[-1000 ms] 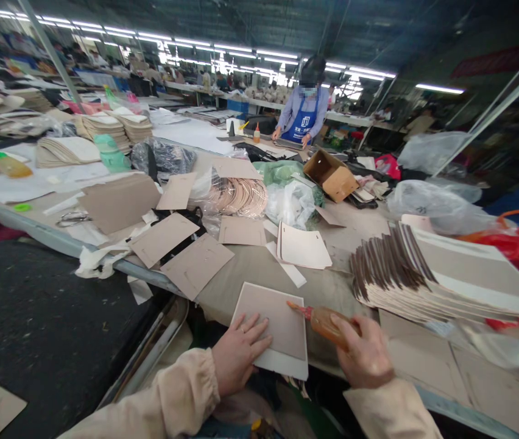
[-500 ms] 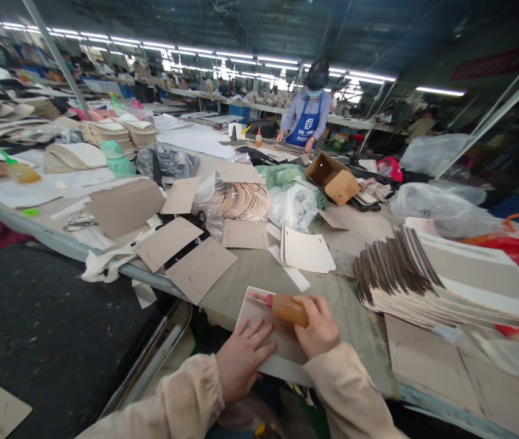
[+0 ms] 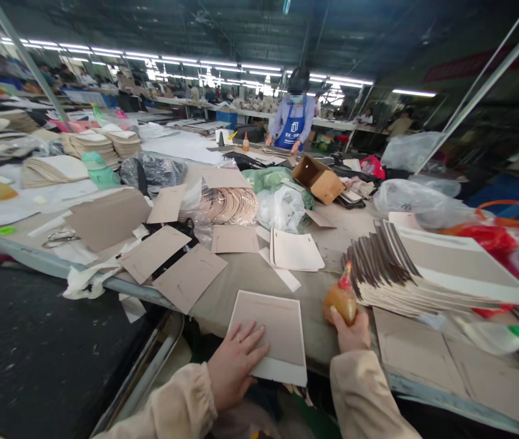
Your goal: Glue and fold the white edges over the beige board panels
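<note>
My left hand [image 3: 239, 360] lies with fingers spread on the left side of a grey-brown panel with white borders [image 3: 282, 323]. The panel sits at the table's front edge, and a thin glossy streak runs along its far end. To the right of it, my right hand [image 3: 352, 329] is wrapped round an amber glue bottle [image 3: 339, 300] with a red tip. The bottle stands upright, nozzle up, just left of a fanned stack of panels [image 3: 424, 286]; whether its base touches the table I cannot tell.
Loose grey-brown panels [image 3: 190, 277] and a small pile of white pieces [image 3: 296, 250] lie beyond the panel. Scissors [image 3: 60, 238] rest at the left. A cardboard box [image 3: 318, 178] and plastic bags [image 3: 280, 207] are farther back. Across the table stands a person in a blue apron [image 3: 293, 125].
My right hand has carried the glue bottle off the panel to the right and turned it from lying sideways to nozzle up. My left hand stays on the panel.
</note>
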Available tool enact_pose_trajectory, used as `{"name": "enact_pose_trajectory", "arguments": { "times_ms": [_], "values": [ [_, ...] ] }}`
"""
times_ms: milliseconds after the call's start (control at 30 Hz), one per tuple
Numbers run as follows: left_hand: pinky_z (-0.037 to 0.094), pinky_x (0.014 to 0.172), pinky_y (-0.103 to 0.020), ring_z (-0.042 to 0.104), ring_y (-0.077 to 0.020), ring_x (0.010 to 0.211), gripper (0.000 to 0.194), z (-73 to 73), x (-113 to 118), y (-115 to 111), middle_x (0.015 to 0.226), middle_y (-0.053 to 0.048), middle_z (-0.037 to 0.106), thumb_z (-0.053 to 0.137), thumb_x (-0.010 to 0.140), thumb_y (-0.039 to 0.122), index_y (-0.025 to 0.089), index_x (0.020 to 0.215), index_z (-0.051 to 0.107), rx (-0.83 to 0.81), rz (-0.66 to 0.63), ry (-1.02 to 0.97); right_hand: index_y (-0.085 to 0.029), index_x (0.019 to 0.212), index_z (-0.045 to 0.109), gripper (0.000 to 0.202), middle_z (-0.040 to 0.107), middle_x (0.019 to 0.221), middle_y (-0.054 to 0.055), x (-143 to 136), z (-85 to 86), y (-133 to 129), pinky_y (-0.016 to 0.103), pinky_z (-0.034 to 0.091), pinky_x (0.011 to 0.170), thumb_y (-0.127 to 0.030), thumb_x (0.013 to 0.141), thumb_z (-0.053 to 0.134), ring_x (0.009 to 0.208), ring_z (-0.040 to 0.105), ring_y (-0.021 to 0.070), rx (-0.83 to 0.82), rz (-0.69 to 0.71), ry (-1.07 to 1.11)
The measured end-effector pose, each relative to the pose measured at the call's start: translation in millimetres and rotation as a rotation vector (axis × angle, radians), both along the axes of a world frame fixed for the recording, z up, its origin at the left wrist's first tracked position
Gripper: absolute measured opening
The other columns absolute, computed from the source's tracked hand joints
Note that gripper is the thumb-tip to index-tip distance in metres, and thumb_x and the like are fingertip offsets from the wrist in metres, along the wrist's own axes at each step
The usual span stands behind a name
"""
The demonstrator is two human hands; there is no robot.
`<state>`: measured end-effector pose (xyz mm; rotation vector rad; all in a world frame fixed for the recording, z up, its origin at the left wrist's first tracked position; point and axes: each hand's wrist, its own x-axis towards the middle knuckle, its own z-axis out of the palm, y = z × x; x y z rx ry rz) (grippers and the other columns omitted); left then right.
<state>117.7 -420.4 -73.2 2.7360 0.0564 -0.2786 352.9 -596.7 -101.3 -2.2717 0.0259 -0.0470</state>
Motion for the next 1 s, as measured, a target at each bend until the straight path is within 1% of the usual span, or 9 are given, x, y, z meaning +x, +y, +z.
{"name": "enact_pose_trajectory", "arguments": {
  "times_ms": [100, 167, 233, 333, 400, 467, 633, 800, 1000],
  "values": [
    [0.009, 0.11, -0.053, 0.011, -0.0296, 0.138, 0.078, 0.1, 1, -2, 0.15, -0.005, 0.021, 0.061, 0.062, 0.014, 0.027, 0.134, 0.035, 0.038, 0.027, 0.01, -0.021, 0.105, 0.051, 0.061, 0.061, 0.082, 0.003, -2, -0.7, -1, 0.033, 0.044, 0.068, -0.06, 0.059, 0.06, 0.074, 0.057, 0.0224, -0.022, 0.024, -0.011],
    [0.01, 0.11, -0.053, 0.011, -0.0292, 0.138, 0.078, 0.1, 0, -1, 0.15, -0.005, 0.021, 0.06, 0.063, 0.015, 0.028, 0.135, 0.034, 0.041, 0.018, 0.015, -0.021, 0.104, 0.051, 0.061, 0.062, 0.084, 0.003, -5, -0.3, -2, 0.032, 0.044, 0.068, -0.058, 0.057, 0.063, 0.073, 0.058, 0.0222, -0.013, 0.029, -0.017],
    [0.011, 0.11, -0.053, 0.011, -0.029, 0.138, 0.079, -0.2, 0, -1, 0.15, -0.005, 0.02, 0.06, 0.064, 0.016, 0.029, 0.136, 0.032, 0.035, -0.003, 0.017, -0.021, 0.102, 0.051, 0.061, 0.062, 0.083, 0.003, -9, -1.1, -5, 0.032, 0.044, 0.068, -0.057, 0.055, 0.066, 0.073, 0.059, 0.0223, -0.032, 0.006, -0.003],
    [0.011, 0.11, -0.054, 0.011, -0.029, 0.138, 0.078, -2.1, 0, -1, 0.15, -0.005, 0.02, 0.06, 0.064, 0.017, 0.029, 0.136, 0.032, 0.054, -0.004, 0.006, -0.024, 0.106, 0.051, 0.065, 0.061, 0.085, 0.003, -14, -4.9, -10, 0.034, 0.045, 0.071, -0.058, 0.054, 0.067, 0.077, 0.059, 0.0238, -0.125, -0.017, -0.007],
    [0.011, 0.11, -0.054, 0.011, -0.0288, 0.138, 0.076, -4.3, 0, -2, 0.15, -0.004, 0.021, 0.059, 0.065, 0.017, 0.029, 0.135, 0.033, 0.077, 0.014, -0.005, -0.024, 0.108, 0.053, 0.066, 0.06, 0.086, 0.005, -16, -7.3, -13, 0.035, 0.045, 0.073, -0.061, 0.055, 0.065, 0.08, 0.059, 0.0256, -0.211, -0.01, -0.022],
    [0.011, 0.11, -0.054, 0.011, -0.0289, 0.138, 0.074, -6.4, 0, -3, 0.15, -0.005, 0.021, 0.058, 0.067, 0.018, 0.028, 0.135, 0.033, 0.085, 0.011, -0.02, -0.023, 0.107, 0.055, 0.065, 0.059, 0.085, 0.006, -16, -8.5, -15, 0.036, 0.045, 0.074, -0.063, 0.056, 0.065, 0.083, 0.059, 0.0269, -0.257, 0.005, -0.026],
    [0.011, 0.11, -0.054, 0.011, -0.0287, 0.138, 0.073, -8.5, 2, -3, 0.15, -0.005, 0.021, 0.059, 0.068, 0.018, 0.029, 0.135, 0.032, 0.087, 0.013, -0.03, -0.023, 0.107, 0.057, 0.063, 0.059, 0.084, 0.006, -7, -9.1, -10, 0.036, 0.045, 0.072, -0.06, 0.057, 0.068, 0.082, 0.058, 0.0268, -0.195, 0.045, -0.036],
    [0.011, 0.11, -0.054, 0.008, -0.029, 0.139, 0.073, -7.2, 4, -1, 0.151, -0.005, 0.018, 0.058, 0.069, 0.018, 0.029, 0.136, 0.031, 0.074, 0.009, -0.014, -0.019, 0.11, 0.057, 0.064, 0.059, 0.078, 0.006, 3, -11.3, -2, 0.036, 0.044, 0.067, -0.06, 0.062, 0.065, 0.079, 0.059, 0.028, -0.192, 0.091, -0.055],
    [0.012, 0.11, -0.055, 0.008, -0.0301, 0.138, 0.076, -7.7, 5, 2, 0.151, -0.005, 0.015, 0.06, 0.07, 0.021, 0.03, 0.138, 0.028, 0.052, -0.017, -0.005, -0.017, 0.11, 0.057, 0.064, 0.061, 0.08, 0.008, 7, -14.2, 3, 0.036, 0.043, 0.068, -0.059, 0.063, 0.063, 0.079, 0.059, 0.0286, -0.174, 0.086, -0.067]
  ]
}}
